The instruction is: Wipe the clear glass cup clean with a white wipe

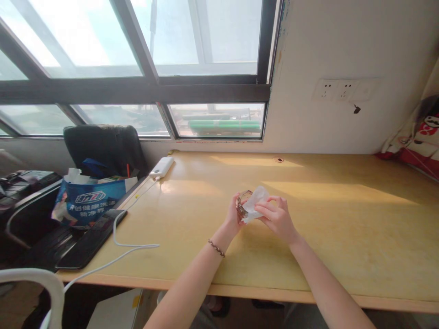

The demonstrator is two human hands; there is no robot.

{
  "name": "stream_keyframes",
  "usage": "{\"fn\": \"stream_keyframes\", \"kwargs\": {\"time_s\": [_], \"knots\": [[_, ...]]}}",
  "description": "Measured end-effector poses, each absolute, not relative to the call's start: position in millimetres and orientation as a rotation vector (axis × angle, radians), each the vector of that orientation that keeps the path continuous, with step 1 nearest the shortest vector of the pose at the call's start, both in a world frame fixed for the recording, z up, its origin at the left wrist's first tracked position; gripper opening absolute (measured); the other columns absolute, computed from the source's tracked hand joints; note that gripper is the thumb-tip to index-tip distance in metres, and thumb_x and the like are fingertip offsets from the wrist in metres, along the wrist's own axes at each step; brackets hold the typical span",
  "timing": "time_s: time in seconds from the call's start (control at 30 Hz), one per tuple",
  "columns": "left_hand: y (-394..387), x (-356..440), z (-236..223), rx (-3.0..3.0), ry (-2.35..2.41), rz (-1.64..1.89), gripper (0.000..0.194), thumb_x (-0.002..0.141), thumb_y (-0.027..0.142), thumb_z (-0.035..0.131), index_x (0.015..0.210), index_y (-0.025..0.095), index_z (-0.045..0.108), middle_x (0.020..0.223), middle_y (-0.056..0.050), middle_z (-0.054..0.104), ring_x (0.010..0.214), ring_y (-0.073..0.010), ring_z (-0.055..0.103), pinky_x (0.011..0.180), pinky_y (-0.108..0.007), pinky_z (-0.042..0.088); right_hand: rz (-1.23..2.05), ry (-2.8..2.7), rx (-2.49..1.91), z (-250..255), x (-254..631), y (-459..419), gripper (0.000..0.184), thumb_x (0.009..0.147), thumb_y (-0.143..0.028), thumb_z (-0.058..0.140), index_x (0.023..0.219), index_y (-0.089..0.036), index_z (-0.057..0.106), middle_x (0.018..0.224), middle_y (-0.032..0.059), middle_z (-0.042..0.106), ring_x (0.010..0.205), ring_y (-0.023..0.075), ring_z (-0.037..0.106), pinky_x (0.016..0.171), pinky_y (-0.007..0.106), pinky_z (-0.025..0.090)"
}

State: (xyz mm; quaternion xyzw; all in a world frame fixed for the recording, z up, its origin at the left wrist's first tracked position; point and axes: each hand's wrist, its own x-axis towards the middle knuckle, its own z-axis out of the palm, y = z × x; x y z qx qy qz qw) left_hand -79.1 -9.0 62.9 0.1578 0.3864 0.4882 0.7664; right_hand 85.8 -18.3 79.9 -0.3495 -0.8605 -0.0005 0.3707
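Glass vessel [239,210]: brownish, see-through, tilted; held between both hands over the wooden desk [343,256].
Left hand [233,214]: curled round the vessel's left side, gripping; some fingers hidden.
Right hand [277,217]: pinching tissue, fingers bent, thumb mostly out of sight.
Tissue [255,204]: white, crumpled, against the vessel's right side; tucked inside or not, cannot tell.
Wiping: likely step in hand, judging by tissue on glass; progress unclear.
Next wipe: would call for a firm left grip, a turn of the vessel, gentle pressure; at risk of slipping or tearing.
Blue bag [89,205]: marked with a white oval logo, "28" readable, stylised characters before it; below, "创健康洗涤", then "新净界"; leading mark unclear.
White device [162,167]: plugged to white cable [147,246]; no readable brand.
Black flat device [92,240]: no visible logo.
Wall sockets [343,90]: no legible lettering.
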Motion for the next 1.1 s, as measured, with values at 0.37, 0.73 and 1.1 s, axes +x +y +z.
{"fn": "stream_keyframes", "kwargs": {"time_s": [0.37,0.73,1.1], "knots": [[-9.0,-83.8,67.9,0.347,0.618,1.108,0.046,0.074,0.049,0.036,0.086,0.010,0.058,0.071,-0.011,0.064,0.031,-0.0063,0.039,0.026,-0.017,0.018,0.446,-1.632,-1.179,68.3,95.0,-5.7,0.023,0.076,-0.038,0.055,0.080,-0.019,0.068,0.075,0.0046,0.067,0.076,0.0212,0.057,0.069,0.031,0.043],[-8.9,-84.5,66.9,0.411,0.619,1.201,0.047,0.074,0.050,0.039,0.089,0.012,0.061,0.085,-0.011,0.065,0.038,-0.0099,0.048,0.026,-0.019,0.025,1.609,-0.899,-0.970,69.5,83.5,-3.9,0.035,0.066,-0.040,0.064,0.092,-0.016,0.061,0.078,0.0050,0.068,0.065,0.0197,0.064,0.059,0.028,0.050],[-14.2,-84.0,72.9,0.500,0.579,1.235,0.046,0.076,0.046,0.040,0.109,0.017,0.054,0.114,-0.012,0.056,0.053,-0.0190,0.062,0.043,-0.031,0.046,1.382,-1.047,-1.150,76.6,83.0,-9.5,0.036,0.067,-0.049,0.061,0.080,-0.016,0.060,0.058,-0.0002,0.060,0.046,0.0111,0.052,0.040,0.020,0.036]]}}
